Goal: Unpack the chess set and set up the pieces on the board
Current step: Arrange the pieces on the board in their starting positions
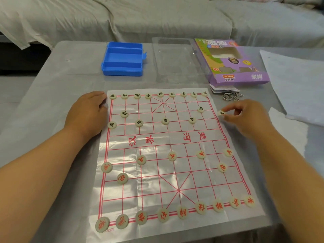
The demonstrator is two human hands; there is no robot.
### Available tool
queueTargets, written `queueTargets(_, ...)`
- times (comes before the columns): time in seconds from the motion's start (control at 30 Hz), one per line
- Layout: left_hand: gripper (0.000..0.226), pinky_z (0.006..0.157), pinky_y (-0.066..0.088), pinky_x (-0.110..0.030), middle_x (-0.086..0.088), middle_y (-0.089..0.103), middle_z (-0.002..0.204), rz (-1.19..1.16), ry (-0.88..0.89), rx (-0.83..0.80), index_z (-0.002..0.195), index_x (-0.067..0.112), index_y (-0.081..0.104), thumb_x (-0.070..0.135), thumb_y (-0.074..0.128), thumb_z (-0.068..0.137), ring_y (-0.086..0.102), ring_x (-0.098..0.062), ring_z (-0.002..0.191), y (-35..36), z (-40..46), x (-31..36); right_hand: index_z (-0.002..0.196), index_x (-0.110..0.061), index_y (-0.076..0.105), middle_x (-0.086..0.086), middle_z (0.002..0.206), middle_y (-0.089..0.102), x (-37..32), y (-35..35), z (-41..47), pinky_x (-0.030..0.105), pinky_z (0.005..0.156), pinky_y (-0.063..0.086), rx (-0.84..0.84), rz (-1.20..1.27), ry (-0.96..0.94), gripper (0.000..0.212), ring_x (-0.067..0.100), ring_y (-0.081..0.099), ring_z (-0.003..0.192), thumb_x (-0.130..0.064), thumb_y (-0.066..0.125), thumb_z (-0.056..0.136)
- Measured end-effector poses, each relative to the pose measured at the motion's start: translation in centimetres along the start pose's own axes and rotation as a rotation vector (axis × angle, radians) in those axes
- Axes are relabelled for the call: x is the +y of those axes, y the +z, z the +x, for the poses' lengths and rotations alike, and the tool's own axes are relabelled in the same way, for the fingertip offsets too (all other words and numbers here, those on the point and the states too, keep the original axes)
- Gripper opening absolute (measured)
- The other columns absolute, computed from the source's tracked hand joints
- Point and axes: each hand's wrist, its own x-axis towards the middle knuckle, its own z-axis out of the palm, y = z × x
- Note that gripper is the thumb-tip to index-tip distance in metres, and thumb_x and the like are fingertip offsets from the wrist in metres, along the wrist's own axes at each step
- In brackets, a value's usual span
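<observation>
final placement: right hand point(245, 116) pinching the last black soldier point(221, 113) beside the board point(175, 172), left hand point(87, 111) resting loosely curled at its edge; the vacant right-edge point seems next.

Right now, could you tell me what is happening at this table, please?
A person is setting up Chinese chess on a thin printed board sheet. The right hand pinches a black-lettered piece just off the board's right edge, level with the far soldier row, where the rightmost spot is unfilled. The left hand rests at the sheet's far left edge. Every other piece looks placed. The blue case lies open and empty beyond the board.
</observation>
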Motion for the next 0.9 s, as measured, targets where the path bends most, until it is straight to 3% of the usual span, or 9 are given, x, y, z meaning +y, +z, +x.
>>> queueTargets(0.27,0.044,0.114,0.027,-0.041,-0.006,0.04,0.148,0.007,-0.006,-0.005,0.143,0.012,0.041,0.023,0.039,0.1,0.034,-0.026,0.137,0.0,-0.1,0.2,0.106,-0.027,0.07,-0.008,0.087,0.059,0.1,1.3,-0.3,0.023,0.066,0.041,-0.03,0.015,-0.045,0.03,0.012,0.052,0.071,-0.037,0.07,0.078)
queueTargets(0.7,0.044,0.114,0.027,-0.04,-0.004,0.041,0.148,0.017,-0.004,0.001,0.142,0.013,0.042,0.023,0.039,0.1,0.034,-0.025,0.137,0.2,0.2,-0.2,0.109,-0.027,0.068,-0.011,0.074,0.053,0.2,1.7,-0.2,0.017,0.054,0.032,-0.029,-0.028,-0.05,0.032,0.011,0.047,0.063,-0.039,0.068,0.08)
queueTargets(0.9,0.044,0.114,0.027,-0.04,-0.004,0.041,0.148,0.019,-0.003,0.002,0.142,0.014,0.041,0.024,0.039,0.1,0.035,-0.024,0.137,0.2,0.2,-0.3,0.11,-0.027,0.068,-0.005,0.088,0.058,0.1,1.8,-0.3,0.018,0.055,0.033,-0.024,-0.049,-0.048,0.033,0.011,0.048,0.065,-0.04,0.068,0.079)
